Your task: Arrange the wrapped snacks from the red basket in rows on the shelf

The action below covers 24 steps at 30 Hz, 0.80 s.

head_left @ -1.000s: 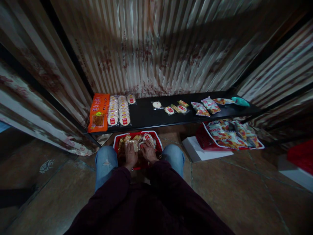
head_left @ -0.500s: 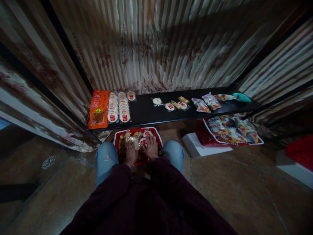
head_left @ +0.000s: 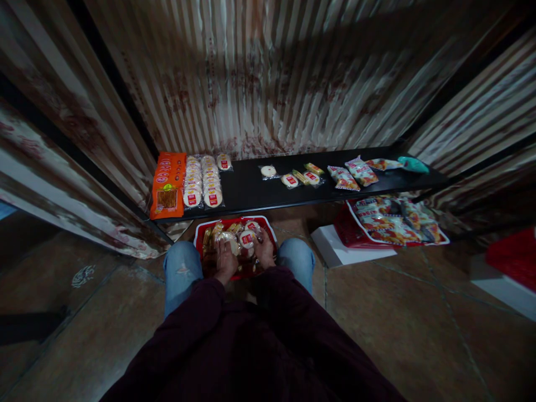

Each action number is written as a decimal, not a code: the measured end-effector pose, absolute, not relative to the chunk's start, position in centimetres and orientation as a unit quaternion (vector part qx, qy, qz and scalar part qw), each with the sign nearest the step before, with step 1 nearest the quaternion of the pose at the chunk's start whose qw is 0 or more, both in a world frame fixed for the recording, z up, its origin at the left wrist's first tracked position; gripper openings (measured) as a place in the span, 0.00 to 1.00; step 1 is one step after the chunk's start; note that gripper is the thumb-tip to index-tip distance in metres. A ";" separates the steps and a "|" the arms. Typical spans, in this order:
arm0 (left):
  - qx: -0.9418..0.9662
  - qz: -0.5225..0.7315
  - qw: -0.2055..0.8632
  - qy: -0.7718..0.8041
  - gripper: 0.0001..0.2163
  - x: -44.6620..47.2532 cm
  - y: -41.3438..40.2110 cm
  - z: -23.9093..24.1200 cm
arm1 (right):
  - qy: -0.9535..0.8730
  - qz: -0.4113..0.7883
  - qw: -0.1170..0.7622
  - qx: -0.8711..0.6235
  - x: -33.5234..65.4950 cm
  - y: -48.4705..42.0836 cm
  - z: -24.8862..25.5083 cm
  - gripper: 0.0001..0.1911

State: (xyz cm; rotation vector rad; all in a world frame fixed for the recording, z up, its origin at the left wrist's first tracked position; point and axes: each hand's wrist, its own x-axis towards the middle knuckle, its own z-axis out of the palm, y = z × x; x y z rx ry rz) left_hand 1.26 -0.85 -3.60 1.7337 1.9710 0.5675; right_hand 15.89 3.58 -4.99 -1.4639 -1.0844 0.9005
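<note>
Between my knees sits a red basket with a white rim [head_left: 271,223], holding round wrapped crackers and small gold-wrapped snacks [head_left: 206,237]. My left hand [head_left: 226,261] reaches into it from the near side, fingers stretched out over a pale round wrapped cracker [head_left: 231,241]. Just right of that, my right hand [head_left: 265,252] is at the basket's right side, its fingers apart beside a round cracker with a red label [head_left: 247,239]. Another round cracker [head_left: 253,225] lies behind. My fingertips partly cover the packets, and the basket's near part is dark.
A low black shelf [head_left: 247,192] spans the front, bearing an orange snack bag [head_left: 168,187], rows of round crackers [head_left: 213,196], loose wrapped snacks and chip-like bags [head_left: 362,171]. A second red basket of bags [head_left: 352,237] stands right on a white box [head_left: 329,245]. Striped curtains [head_left: 259,84] hang behind.
My right hand has drawn back to the right, uncovering the red-labelled cracker it lay on. My left hand has barely moved. The view shifted slightly.
</note>
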 end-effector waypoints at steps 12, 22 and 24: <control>0.621 0.228 0.249 0.707 0.24 2.1 0.0 -2.6 | -0.237 0.487 0.668 -0.510 16.8 4.3 -3.9 0.20; 0.562 0.355 0.333 0.669 0.19 3.0 1.7 -0.6 | -0.179 0.509 0.676 -0.502 17.2 4.5 -1.6 0.18; 0.525 0.391 0.367 0.661 0.17 3.2 2.1 -0.1 | -0.187 0.525 0.666 -0.495 17.2 4.5 -1.4 0.17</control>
